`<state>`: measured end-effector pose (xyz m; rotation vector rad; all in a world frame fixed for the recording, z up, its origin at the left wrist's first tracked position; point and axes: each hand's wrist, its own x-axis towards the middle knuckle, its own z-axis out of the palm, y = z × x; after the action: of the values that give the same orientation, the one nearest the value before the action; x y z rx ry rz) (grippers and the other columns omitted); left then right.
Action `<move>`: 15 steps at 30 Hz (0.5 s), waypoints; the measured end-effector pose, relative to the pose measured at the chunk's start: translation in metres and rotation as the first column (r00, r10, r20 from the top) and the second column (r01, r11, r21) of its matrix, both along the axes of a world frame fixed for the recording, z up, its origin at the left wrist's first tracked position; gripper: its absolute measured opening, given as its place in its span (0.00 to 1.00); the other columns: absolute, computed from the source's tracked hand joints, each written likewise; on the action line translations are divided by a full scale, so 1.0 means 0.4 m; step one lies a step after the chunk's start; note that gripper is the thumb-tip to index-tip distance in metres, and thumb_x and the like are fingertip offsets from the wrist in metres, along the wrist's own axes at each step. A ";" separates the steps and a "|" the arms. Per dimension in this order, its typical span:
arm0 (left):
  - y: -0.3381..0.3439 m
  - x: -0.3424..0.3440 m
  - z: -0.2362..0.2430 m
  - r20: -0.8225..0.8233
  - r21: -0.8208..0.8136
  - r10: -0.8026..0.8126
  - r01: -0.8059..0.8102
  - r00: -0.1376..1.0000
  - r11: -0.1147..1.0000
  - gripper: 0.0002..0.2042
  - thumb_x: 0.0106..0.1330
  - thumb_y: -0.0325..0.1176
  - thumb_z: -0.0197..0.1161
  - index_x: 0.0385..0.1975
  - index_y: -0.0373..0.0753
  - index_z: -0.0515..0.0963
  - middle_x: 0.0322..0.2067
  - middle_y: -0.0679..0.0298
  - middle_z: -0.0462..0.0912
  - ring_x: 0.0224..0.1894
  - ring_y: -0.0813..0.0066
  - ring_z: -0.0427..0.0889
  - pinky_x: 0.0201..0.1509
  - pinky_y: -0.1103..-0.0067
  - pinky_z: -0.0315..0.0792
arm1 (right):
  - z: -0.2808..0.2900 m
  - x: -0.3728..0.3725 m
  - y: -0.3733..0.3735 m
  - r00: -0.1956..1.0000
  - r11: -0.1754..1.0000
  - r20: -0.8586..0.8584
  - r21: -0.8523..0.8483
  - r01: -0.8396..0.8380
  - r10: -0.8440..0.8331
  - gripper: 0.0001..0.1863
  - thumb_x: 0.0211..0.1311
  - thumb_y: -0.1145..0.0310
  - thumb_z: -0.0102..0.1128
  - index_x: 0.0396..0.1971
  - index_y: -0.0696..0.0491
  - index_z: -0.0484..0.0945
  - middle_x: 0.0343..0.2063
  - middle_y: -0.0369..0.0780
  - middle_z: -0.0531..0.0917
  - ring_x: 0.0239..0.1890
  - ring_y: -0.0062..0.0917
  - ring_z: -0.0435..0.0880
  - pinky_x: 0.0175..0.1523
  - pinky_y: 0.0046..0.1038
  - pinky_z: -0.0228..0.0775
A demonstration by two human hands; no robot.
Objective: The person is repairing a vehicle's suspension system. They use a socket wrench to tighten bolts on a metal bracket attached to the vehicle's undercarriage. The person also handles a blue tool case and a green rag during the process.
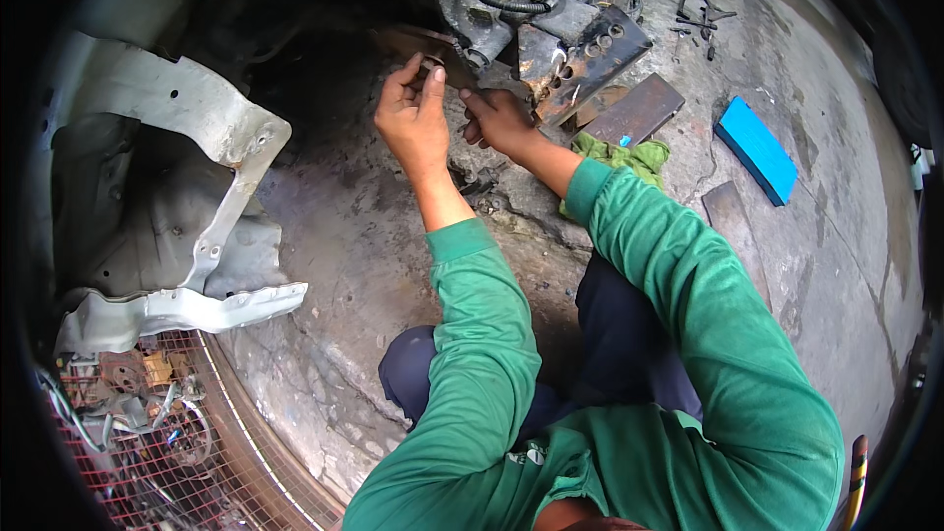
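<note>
Left hand (415, 116)'s up at 11 o'clock, pinching a small metal piece (431, 63) in the fingertips. Right hand (501, 125)'s at 12, just beside it, fingers curled; can't tell if they're gripping anything. I'd keep that pinch light and square so the piece doesn't tilt, and mind the knuckles near the holed metal block (595, 59) at 1. Green rag (639, 159) at 2 would be handy for greasy fingers.
</note>
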<state>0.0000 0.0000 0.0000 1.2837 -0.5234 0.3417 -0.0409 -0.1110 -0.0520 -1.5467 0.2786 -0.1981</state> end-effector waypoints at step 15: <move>-0.005 -0.021 0.029 0.101 0.176 0.140 -0.156 0.985 0.972 0.15 0.70 0.26 0.67 0.53 0.27 0.82 0.33 0.59 0.87 0.30 0.79 0.84 0.38 0.82 0.78 | 0.015 -0.004 0.004 1.000 0.999 0.017 -0.040 0.003 -0.002 0.25 0.77 0.48 0.52 0.33 0.58 0.78 0.20 0.40 0.84 0.21 0.24 0.85 0.26 0.26 0.76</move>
<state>-0.0083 -0.0019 0.0115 1.4957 -0.5447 0.4856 -0.0423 -0.1095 -0.0460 -1.5839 0.2646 -0.2201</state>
